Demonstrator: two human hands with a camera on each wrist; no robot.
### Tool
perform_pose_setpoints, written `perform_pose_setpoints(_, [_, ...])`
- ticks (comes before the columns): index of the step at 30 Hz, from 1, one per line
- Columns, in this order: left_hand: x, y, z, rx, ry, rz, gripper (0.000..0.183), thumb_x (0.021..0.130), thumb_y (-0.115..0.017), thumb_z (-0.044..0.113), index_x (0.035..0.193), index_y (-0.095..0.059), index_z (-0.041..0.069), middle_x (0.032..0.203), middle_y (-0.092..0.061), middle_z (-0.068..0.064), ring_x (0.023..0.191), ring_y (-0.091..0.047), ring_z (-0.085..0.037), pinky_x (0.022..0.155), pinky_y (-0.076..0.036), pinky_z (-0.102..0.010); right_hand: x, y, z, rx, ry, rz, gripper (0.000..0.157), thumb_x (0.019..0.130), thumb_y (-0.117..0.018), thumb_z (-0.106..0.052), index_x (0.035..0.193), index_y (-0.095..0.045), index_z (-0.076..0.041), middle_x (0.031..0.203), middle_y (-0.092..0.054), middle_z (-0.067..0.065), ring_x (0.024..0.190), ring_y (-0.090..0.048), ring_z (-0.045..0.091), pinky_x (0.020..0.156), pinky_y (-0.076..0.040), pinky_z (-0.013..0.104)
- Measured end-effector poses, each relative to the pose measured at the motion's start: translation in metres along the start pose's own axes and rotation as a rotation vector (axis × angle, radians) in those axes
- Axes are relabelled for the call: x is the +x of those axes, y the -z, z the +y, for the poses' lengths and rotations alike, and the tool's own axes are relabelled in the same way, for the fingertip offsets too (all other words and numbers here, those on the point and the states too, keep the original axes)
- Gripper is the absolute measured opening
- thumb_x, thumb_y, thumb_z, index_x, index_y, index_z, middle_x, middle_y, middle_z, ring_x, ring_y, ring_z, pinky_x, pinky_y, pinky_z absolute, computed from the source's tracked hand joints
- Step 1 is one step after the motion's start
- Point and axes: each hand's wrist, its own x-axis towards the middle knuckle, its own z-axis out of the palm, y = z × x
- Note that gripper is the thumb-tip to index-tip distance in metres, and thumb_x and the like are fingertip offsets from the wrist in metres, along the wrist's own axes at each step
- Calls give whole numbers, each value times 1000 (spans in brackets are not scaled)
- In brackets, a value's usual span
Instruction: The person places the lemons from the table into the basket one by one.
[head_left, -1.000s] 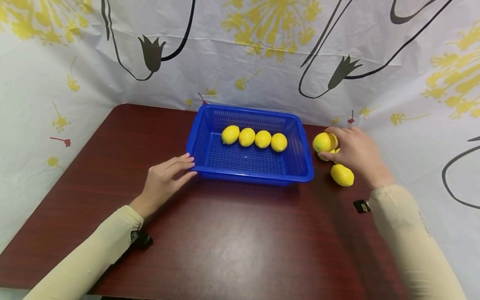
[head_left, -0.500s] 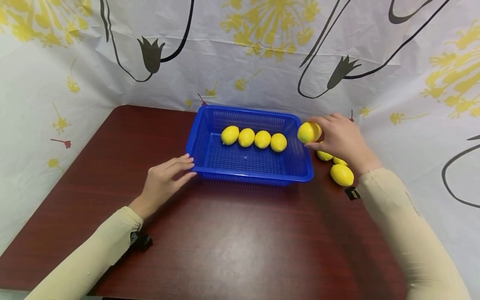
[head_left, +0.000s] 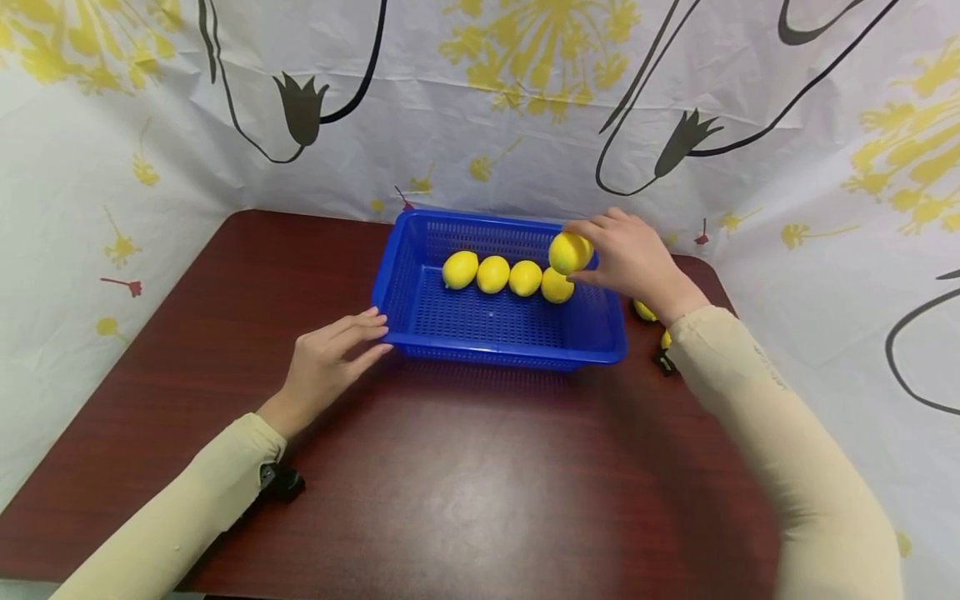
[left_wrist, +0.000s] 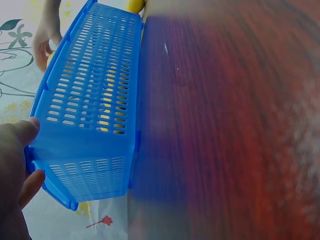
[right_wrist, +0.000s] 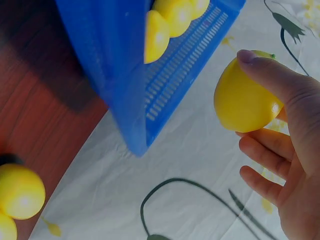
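A blue plastic basket (head_left: 495,343) with slotted walls stands on the table. Inside it several yellow lemons (head_left: 492,275) lie in a row along the back. My left hand (head_left: 322,362) holds the basket's near left corner, thumb at the front side and fingers at the left rim; the left wrist view shows thumb and fingers on the corner. Over the right part of the basket, my right hand (head_left: 630,254) pinches another lemon (right_wrist: 247,95) between thumb and fingers. That lemon hangs above the rightmost one in the row, partly covering it in the head view.
To the right of the basket, more lemons (right_wrist: 21,192) lie on the dark red-brown table (head_left: 420,483), mostly hidden behind the right forearm in the head view. A white patterned sheet (head_left: 450,100) hangs right behind the table's back edge.
My right hand has lifted a lemon off the group at the right and carried it left, over the basket. The left hand and the basket have stayed put.
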Motion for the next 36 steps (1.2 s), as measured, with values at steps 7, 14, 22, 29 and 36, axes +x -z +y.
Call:
perform_pose_setpoints(7, [0,0,1,4,-3,-3,40,92,-65,44,105,-77,7,110,-77,-9,111,-71,-25,101,-52,-26,23,-7,-17,18,34,-50,70,73,-87,-39,133,-60,-13,128,-67,11,108,-56,33,96,-49,50])
perform_pose_setpoints(14, [1,0,1,6,-8,0,42,92,-64,44,104,-77,6,110,-77,-9,110,-72,-25,103,-50,-23,43,-14,-32,30,82,-82,68,75,-86,-39,134,-61,-15,127,-68,10,110,-56,31,96,-49,49])
perform_pose_setpoints(22, [0,0,0,-13,-17,18,34,71,-89,12,102,-77,5,109,-77,-10,108,-72,-27,106,-46,-17,64,-27,-55,19,162,-142,66,77,-85,-39,134,-60,-17,128,-68,9,108,-56,30,96,-49,47])
perform_pose_setpoints(29, [1,-1,0,-21,-18,12,30,85,-78,29,102,-77,4,109,-77,-10,109,-72,-27,106,-47,-18,79,-35,-75,19,203,-198,67,79,-83,-38,137,-59,-17,131,-65,8,119,-55,29,105,-46,48])
perform_pose_setpoints(36, [1,-2,0,-18,-22,11,30,86,-77,30,102,-77,4,108,-77,-10,108,-72,-27,105,-48,-19,94,-40,-91,4,245,-223,64,80,-83,-34,137,-58,-17,131,-65,8,120,-55,29,104,-47,50])
